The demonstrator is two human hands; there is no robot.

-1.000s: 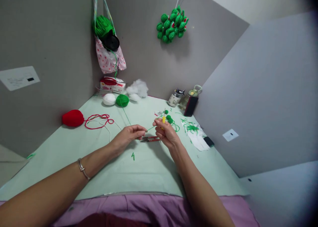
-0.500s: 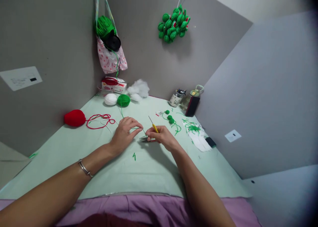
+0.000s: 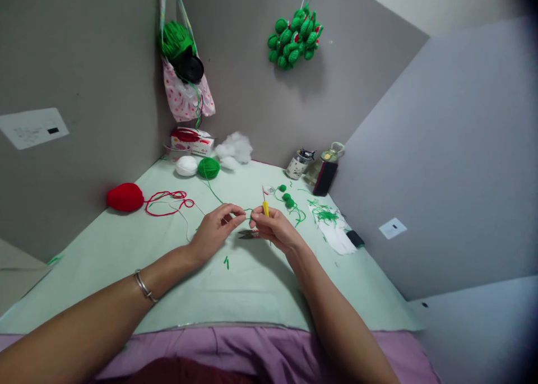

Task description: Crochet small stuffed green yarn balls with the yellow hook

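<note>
My left hand (image 3: 217, 227) pinches a strand of green yarn (image 3: 216, 195) that runs back to the green yarn ball (image 3: 209, 167). Just to its right, my right hand (image 3: 275, 227) is closed around a yellow-handled crochet hook (image 3: 265, 208), its metal end pointing up and away. The fingertips of both hands nearly meet, with green yarn between them. Below the right fingers, a pair of thread snips (image 3: 247, 235) with dark blades lies partly hidden by that hand. Short green yarn bits (image 3: 227, 262) lie nearer to me on the table (image 3: 189, 302).
To the left are a red yarn ball (image 3: 125, 197) and a white yarn ball (image 3: 186, 166). White stuffing (image 3: 234, 150) sits behind. Small green crocheted balls (image 3: 288, 200), yarn scraps (image 3: 325, 214), a jar (image 3: 298, 165) and a phone (image 3: 325, 179) stand or lie right. Crocheted pieces (image 3: 294, 39) hang above.
The right hand has lifted off the snips and turned, tilting the crochet hook more upright. Both hands have shifted slightly, and the yarn between them has moved up with the fingertips.
</note>
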